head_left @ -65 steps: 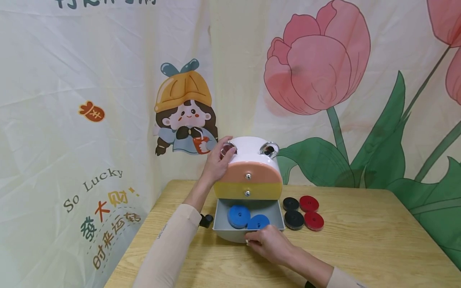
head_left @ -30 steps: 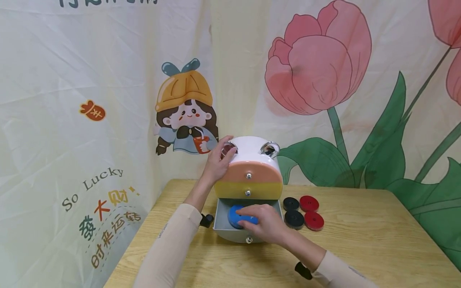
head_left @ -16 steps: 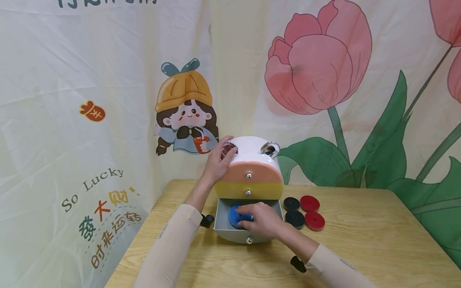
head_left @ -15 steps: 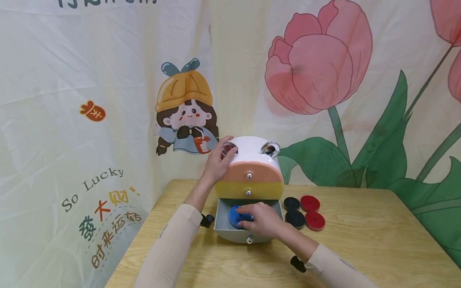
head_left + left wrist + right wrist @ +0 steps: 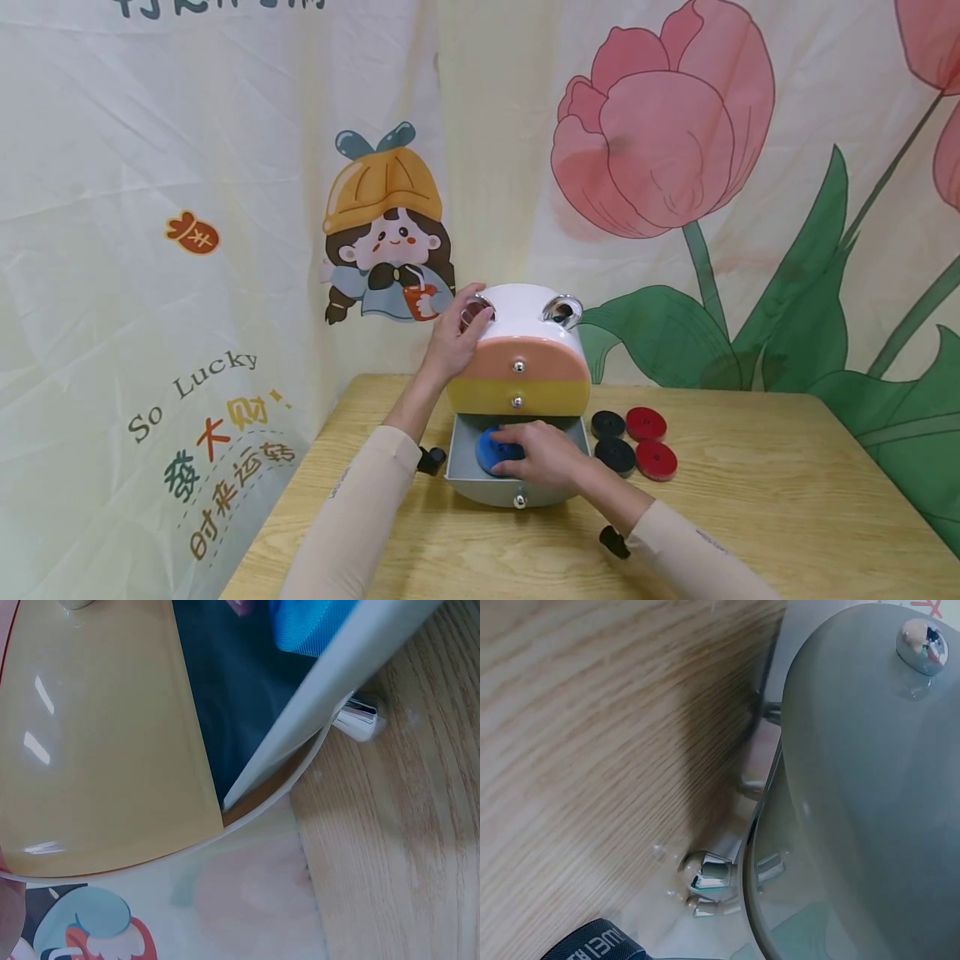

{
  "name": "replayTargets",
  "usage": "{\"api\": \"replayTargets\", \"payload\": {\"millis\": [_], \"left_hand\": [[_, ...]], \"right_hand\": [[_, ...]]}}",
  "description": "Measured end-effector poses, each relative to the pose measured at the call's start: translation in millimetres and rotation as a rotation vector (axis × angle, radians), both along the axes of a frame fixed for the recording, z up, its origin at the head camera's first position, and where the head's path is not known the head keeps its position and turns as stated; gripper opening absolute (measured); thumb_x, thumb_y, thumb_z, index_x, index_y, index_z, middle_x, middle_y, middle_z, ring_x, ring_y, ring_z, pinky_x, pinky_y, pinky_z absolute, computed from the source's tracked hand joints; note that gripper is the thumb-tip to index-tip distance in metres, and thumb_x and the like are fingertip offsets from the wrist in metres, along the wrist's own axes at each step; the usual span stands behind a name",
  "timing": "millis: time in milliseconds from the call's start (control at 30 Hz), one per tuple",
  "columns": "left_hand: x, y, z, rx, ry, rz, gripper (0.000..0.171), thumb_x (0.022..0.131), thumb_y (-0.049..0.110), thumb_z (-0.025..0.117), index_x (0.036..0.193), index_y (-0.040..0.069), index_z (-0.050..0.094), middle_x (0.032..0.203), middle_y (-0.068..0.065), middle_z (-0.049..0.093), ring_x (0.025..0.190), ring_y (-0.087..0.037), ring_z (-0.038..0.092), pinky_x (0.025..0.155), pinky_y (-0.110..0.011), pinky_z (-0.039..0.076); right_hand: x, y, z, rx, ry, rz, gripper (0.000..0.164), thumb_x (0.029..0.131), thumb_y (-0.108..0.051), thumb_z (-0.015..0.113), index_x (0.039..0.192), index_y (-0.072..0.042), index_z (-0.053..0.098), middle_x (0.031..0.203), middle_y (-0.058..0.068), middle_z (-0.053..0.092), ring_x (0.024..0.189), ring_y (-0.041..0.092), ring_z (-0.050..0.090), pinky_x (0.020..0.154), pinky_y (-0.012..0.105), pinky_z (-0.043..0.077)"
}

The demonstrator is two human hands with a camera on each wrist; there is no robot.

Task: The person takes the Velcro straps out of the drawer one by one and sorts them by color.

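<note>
In the head view, a small rounded drawer box (image 5: 521, 333) with a white top and chrome eye-like rings stands on the table. My left hand (image 5: 453, 333) holds it at the left ring, thumb in front. Its grey bottom drawer (image 5: 463, 492) is pulled out, while the orange and yellow drawers are closed. Inside it my right hand (image 5: 543, 454) grips a blue roll (image 5: 491, 454), thumb and fingers at its sides. A ridged edge of the blue roll (image 5: 307, 626) shows in the left wrist view. The hand hides most of the second blue roll.
To the right of the box lie two black rolls (image 5: 613, 457) and two red rolls (image 5: 656, 460) on the wooden table (image 5: 750, 517). A printed curtain (image 5: 510, 167) hangs behind. The drawer's chrome knob (image 5: 922, 646) sticks out in front.
My right hand has left the drawer knob, reached into the drawer over the blue rolls and shifted slightly there. The left hand stays on the box.
</note>
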State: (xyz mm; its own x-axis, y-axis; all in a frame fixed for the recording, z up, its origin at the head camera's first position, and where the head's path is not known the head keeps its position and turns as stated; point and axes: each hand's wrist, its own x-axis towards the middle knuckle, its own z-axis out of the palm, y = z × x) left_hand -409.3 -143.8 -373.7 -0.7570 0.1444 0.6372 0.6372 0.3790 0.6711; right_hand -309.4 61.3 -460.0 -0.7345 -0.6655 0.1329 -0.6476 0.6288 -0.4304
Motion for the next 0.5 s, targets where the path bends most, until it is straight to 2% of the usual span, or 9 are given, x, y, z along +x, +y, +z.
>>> {"api": "replayTargets", "payload": {"millis": [167,367,500], "left_hand": [[-1.1,-1,-1.4,-0.001,0.004,0.007,0.047,0.106,0.034,0.059,0.149,0.017,0.051,0.105,-0.006,0.066,0.087,-0.022,0.056,0.079,-0.036,0.046],[0.0,-1,-1.8,-0.011,-0.006,0.011,0.047,0.106,0.035,0.059,0.15,0.021,0.05,0.106,-0.005,0.065,0.089,-0.023,0.056,0.08,-0.036,0.047],[0.4,0,-0.4,0.0,-0.011,0.011,0.044,0.106,0.035,0.059,0.148,0.027,0.051,0.105,-0.005,0.065,0.089,-0.023,0.057,0.08,-0.038,0.047]], "right_hand": [[-3.0,-1,-1.1,0.006,0.001,0.004,0.058,0.093,-0.04,0.078,0.143,-0.013,0.064,0.148,0.015,0.061,0.135,0.03,0.061,0.109,0.05,0.05],[-8.6,-2,-5.9,0.048,0.014,-0.012,0.061,0.091,-0.041,0.08,0.143,-0.014,0.064,0.143,0.01,0.065,0.129,0.028,0.064,0.105,0.047,0.051],[-12.2,-1,-7.8,0.059,0.013,-0.011,0.06,0.09,-0.038,0.082,0.142,-0.014,0.065,0.139,0.008,0.067,0.126,0.026,0.065,0.104,0.045,0.053]]}}
